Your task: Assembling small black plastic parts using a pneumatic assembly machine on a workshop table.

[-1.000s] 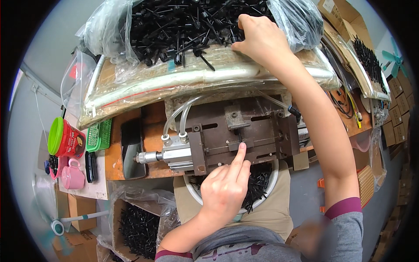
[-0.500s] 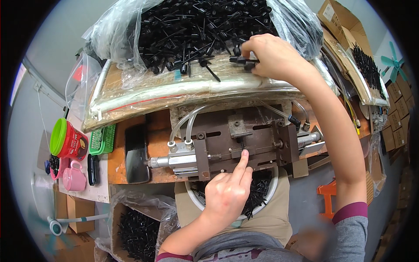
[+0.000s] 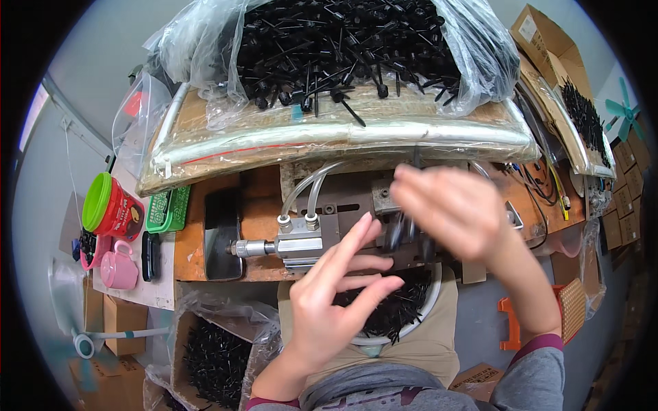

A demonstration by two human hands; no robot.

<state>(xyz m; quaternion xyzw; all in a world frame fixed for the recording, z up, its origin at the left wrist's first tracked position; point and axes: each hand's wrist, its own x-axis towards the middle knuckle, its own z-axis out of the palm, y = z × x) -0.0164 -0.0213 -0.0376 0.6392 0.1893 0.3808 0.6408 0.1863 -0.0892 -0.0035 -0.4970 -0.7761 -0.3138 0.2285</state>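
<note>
My right hand (image 3: 456,212), smeared by motion, is over the right part of a brown metal clamping fixture (image 3: 340,186). Several dark blurred pieces hang below its fingers; they look like the black plastic pieces (image 3: 396,234) with thin stems and knobbed heads. Just in front of the fixture is my left hand (image 3: 322,294), fingers spread and holding nothing. A silver air cylinder (image 3: 301,246) with clear hoses sits at the fixture's left; most of its middle and right side is hidden behind my hands. Below, a round white tub (image 3: 434,294) between my legs holds more black pieces.
A wrapped cardboard tray (image 3: 233,133) beyond the fixture carries a large heap of black pieces (image 3: 343,51). On the left are a phone (image 3: 223,236), green basket (image 3: 168,211), red tub (image 3: 125,218) and pink mug (image 3: 120,267). A lined carton (image 3: 179,353) of black pieces stands lower left.
My right hand has come back from the heap to the fixture, bringing black pieces. My left hand has lifted its pointing finger off the fixture and spread its fingers. The view has shifted slightly.
</note>
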